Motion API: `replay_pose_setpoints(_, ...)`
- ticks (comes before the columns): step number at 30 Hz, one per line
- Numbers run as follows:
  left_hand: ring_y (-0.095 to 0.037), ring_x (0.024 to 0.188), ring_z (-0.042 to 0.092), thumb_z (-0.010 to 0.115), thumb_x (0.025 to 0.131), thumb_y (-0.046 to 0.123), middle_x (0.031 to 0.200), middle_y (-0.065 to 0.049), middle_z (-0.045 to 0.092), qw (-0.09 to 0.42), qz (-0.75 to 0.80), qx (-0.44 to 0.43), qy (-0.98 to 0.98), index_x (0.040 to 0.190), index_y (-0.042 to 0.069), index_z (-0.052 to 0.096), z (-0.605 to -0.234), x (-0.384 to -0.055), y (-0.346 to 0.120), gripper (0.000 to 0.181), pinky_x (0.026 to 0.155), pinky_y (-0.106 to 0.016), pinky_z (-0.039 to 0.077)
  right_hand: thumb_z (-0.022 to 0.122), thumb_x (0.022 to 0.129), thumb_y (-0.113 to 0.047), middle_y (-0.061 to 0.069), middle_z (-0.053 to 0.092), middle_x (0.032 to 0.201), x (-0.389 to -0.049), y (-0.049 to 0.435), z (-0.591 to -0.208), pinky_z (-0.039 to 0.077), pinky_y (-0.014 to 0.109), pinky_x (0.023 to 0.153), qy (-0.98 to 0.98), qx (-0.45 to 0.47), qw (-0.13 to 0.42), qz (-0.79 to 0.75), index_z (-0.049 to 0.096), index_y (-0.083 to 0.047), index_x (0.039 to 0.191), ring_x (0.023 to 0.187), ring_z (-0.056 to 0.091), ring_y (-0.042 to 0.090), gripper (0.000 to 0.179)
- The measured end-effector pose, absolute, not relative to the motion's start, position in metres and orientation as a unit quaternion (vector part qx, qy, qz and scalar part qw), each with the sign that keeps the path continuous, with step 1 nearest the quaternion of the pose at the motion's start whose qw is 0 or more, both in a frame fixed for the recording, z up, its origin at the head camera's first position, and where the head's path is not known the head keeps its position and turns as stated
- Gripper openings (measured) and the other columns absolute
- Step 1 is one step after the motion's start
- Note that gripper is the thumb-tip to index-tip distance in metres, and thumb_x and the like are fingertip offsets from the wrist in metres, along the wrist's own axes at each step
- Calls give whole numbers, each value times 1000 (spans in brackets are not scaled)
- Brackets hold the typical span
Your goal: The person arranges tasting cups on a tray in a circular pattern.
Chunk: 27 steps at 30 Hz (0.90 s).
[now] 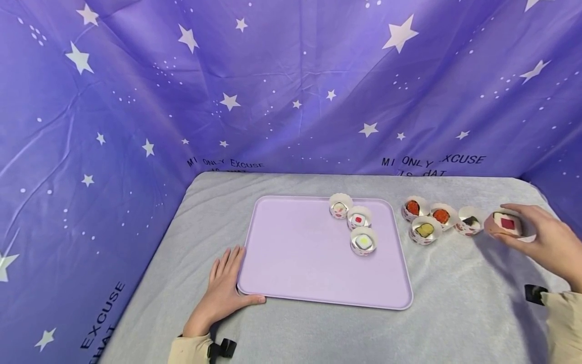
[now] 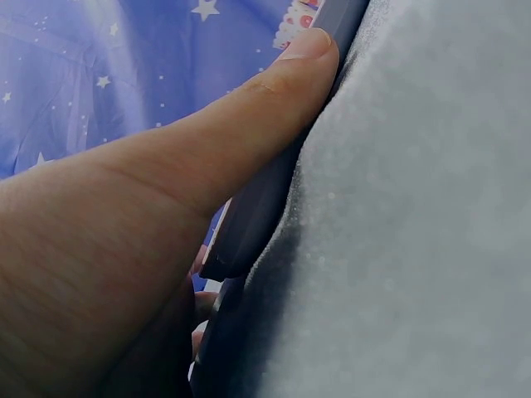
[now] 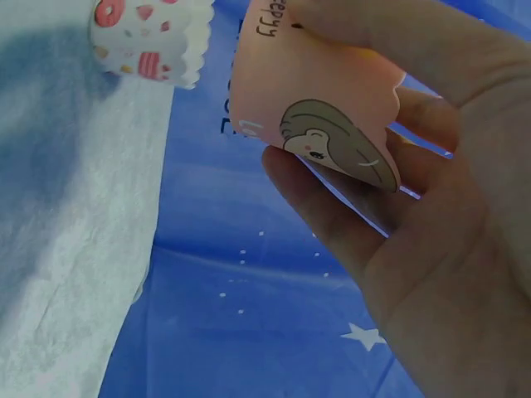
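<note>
My right hand [image 1: 550,245] grips a pink paper cup [image 3: 323,83] with a cartoon print, raised above the table's right side. Inside it sits a sushi roll [image 1: 507,223] with a red square centre. At the near left corner of the lilac tray [image 1: 295,258], my left hand [image 1: 223,293] touches the rim with straight fingers along the left side. Its thumb [image 2: 274,95] lies along the front edge. Three patterned paper cups with small sushi pieces stand on the tray's right part: a back cup [image 1: 341,211], a middle cup [image 1: 359,222] and a front cup [image 1: 363,246].
Several more sushi cups stand right of the tray: two with red-orange topping [image 1: 413,207], one with a yellow piece [image 1: 425,230], one with a dark-wrapped piece [image 1: 471,222]. A grey cloth [image 1: 327,331] covers the table. Purple star-printed curtain [image 1: 282,60] hangs behind and at both sides.
</note>
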<state>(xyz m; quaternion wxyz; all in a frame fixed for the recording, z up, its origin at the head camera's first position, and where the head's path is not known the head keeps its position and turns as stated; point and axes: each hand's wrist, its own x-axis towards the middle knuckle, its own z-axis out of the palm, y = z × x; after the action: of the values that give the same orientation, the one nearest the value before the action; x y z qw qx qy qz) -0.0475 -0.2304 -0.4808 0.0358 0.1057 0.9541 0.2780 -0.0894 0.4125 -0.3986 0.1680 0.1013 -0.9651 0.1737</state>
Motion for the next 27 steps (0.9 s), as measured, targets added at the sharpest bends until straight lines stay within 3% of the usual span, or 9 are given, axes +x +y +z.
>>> replay_pose_setpoints(1, -40, 152, 8, 81, 63, 69, 164, -19, 19, 36, 278, 105, 954, 159, 8, 18, -481, -47, -230, 130, 118, -60, 1, 85, 73, -5, 35, 55, 114, -90, 411, -397, 37, 37, 87, -965, 105, 165, 176, 53, 8, 126, 100, 49, 44, 63)
replay_pose_setpoints(3, -40, 152, 8, 80, 63, 69, 164, -18, 19, 36, 278, 105, 954, 159, 8, 18, -480, -48, -230, 130, 118, -60, 1, 84, 74, -6, 35, 55, 115, -90, 409, -396, 35, 22, 95, -962, 115, 164, 184, 54, 8, 125, 110, 51, 40, 62)
replay_pose_setpoints(6, -40, 152, 8, 80, 63, 69, 164, -18, 19, 38, 278, 104, 954, 159, 8, 18, -480, -48, -230, 130, 118, -60, 1, 84, 74, -7, 33, 56, 117, -91, 406, -395, 17, 0, 98, -955, 135, 165, 204, 56, 7, 124, 132, 41, 5, 59)
replay_pose_setpoints(9, -40, 152, 8, 80, 64, 69, 164, -18, 19, 38, 278, 105, 954, 159, 8, 18, -480, -47, -230, 130, 118, -60, 1, 85, 74, -9, 30, 57, 119, -91, 401, -394, 8, -4, 96, -950, 150, 168, 218, 58, 5, 123, 116, 18, -30, 57)
replay_pose_setpoints(27, -40, 152, 8, 81, 63, 69, 164, -18, 18, 39, 280, 106, 953, 159, 8, 18, -480, -48, -230, 130, 118, -61, 0, 87, 73, -13, 24, 61, 120, -96, 371, -385, 11, -6, 93, -947, 158, 145, 240, 62, -1, 123, 111, 22, -31, 58)
